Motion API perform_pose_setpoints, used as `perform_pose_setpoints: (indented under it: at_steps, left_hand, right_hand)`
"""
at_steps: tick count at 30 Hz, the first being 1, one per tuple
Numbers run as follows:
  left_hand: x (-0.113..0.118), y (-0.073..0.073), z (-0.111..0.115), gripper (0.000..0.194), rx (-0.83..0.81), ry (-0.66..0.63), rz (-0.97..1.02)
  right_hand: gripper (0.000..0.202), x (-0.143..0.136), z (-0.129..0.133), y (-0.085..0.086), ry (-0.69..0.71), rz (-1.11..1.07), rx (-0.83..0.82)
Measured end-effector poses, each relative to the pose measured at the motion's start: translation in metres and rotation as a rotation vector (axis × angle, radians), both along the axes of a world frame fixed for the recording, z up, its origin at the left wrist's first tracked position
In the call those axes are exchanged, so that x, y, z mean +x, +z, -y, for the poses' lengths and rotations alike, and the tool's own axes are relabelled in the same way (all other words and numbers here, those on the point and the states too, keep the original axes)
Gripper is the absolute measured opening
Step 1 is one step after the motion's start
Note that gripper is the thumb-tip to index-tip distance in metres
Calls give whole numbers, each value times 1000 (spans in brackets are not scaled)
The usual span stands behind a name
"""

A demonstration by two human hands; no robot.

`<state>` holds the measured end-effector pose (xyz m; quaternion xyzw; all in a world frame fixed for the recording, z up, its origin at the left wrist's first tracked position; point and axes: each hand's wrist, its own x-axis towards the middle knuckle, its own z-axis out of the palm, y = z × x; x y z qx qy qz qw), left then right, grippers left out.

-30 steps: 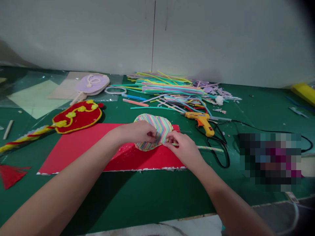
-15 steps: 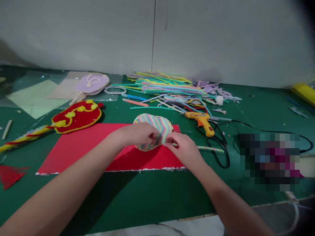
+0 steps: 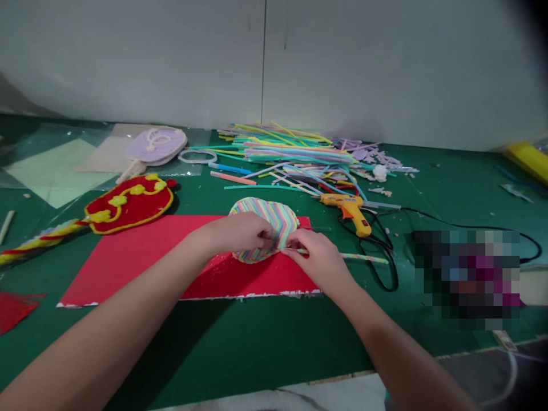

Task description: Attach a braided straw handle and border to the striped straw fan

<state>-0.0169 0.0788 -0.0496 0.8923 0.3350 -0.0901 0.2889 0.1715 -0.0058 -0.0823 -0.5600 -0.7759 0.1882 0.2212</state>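
Observation:
A rounded panel of pastel-striped pipe cleaners (image 3: 280,220) lies on a red board (image 3: 141,245) in front of me. My left hand (image 3: 252,234) rests over it with curled fingers gripping near its lower right part; the fingertips are partly hidden. At the panel's lower right edge, my right hand (image 3: 310,248) pinches a thin multicoloured twisted pipe cleaner (image 3: 363,258). One end of this strip sticks out to the right past the hand, while the other end is hidden by my fingers.
An orange glue gun (image 3: 349,211) with black cord lies to the right. Behind are piled pipe cleaners (image 3: 295,151). To the left sit a red fan-shaped piece (image 3: 128,200) with yellow flowers, a lilac one (image 3: 156,145) and a red tassel (image 3: 17,308). A blurred-out patch (image 3: 471,279) is at right.
The whole view has shifted slightly, with things on the table a little further left. Both hands keep nearly the same hold on the panel and the twisted pipe cleaner.

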Motion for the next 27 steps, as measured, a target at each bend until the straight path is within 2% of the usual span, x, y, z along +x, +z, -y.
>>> perform_pose_setpoints:
  at_steps: [14,18,27]
  left_hand:
    - [2,-1,0,15,29,-8,-1]
    - [1,-3,-1,20,11,-11,14]
    - [5,-10,0,23,103,41,-16]
  right_hand:
    - [8,-1,-1,0,9,-1,10]
    - [8,0,-1,-1,7,-4,7]
    - [7,0,0,-2,15,5,28]
